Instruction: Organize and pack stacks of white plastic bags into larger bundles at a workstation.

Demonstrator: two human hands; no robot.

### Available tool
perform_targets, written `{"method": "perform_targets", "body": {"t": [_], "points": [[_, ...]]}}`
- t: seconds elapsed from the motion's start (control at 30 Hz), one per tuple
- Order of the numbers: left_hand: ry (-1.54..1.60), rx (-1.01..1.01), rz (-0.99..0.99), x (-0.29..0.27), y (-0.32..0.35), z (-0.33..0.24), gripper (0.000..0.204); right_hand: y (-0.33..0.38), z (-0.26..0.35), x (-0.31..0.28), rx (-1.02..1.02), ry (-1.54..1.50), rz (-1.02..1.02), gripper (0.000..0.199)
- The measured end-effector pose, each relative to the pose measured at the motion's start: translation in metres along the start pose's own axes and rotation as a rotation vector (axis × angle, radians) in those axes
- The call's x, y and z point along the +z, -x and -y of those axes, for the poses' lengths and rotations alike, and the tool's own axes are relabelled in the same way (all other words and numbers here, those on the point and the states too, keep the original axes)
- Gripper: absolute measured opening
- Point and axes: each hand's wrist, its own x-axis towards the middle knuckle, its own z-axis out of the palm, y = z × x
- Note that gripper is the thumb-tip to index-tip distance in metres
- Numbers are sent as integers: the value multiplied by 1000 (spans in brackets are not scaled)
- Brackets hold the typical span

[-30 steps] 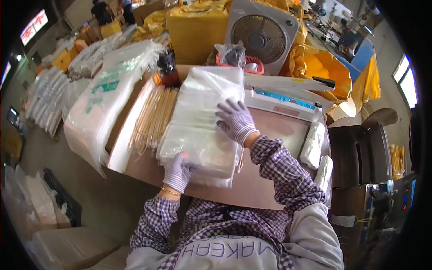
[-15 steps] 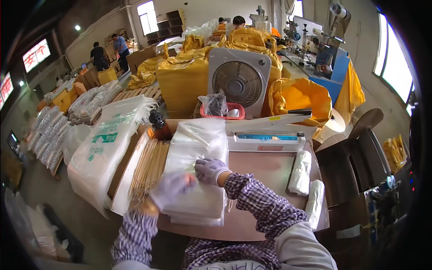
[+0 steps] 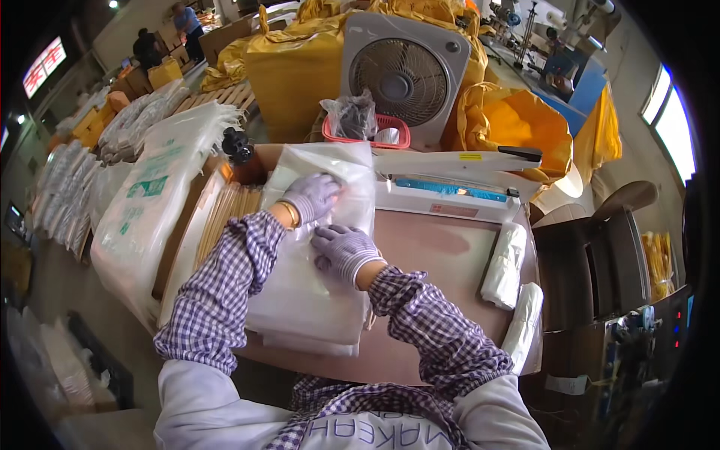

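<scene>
A stack of clear plastic bags [image 3: 315, 300] lies on the brown table [image 3: 442, 255] in front of me. My left hand [image 3: 311, 196], in a pale purple glove, rests flat on the upper part of the top bag. My right hand [image 3: 343, 249], also gloved, presses on the bag's middle with fingers spread. Neither hand grips anything that I can see. Left of the stack, bundles of thin wooden sticks [image 3: 225, 214] lie in an open box.
A white heat sealer [image 3: 450, 187] with a blue strip stands at the table's back. Behind it are a grey box fan [image 3: 405, 71], a red basket [image 3: 367, 131] and yellow sacks [image 3: 517, 127]. Rolled bags [image 3: 506, 255] lie at right; a printed sack [image 3: 150, 202] at left.
My left hand has moved from the stack's near edge up to the far part of the top bag. My right hand stays on the stack's middle. The view has tilted.
</scene>
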Motion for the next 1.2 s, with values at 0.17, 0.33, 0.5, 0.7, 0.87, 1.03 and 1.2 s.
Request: {"method": "perform_targets", "body": {"t": [0.17,0.33,0.5,0.7,0.87,1.03,1.2], "points": [[309,-353,-175,23,-44,-6,37,2,6,2,24,-31,5,31],[61,-497,-213,42,-61,-21,50,4,3,6,22,-7,-18,30],[57,-557,-126,42,-54,-20,51,6,11,16,-17,-34,-209,29],[58,-554,-185,43,-51,-30,49,22,16,18,12,-142,-282,37],[77,-530,-337,41,-45,-29,47,47,-5,-1,80,-232,-331,47],[112,-523,-377,39,-46,-30,47,144,-102,-67,814,344,-379,63],[191,-493,-273,45,-39,-15,52,209,-166,-88,1504,-21,221,96]]}}
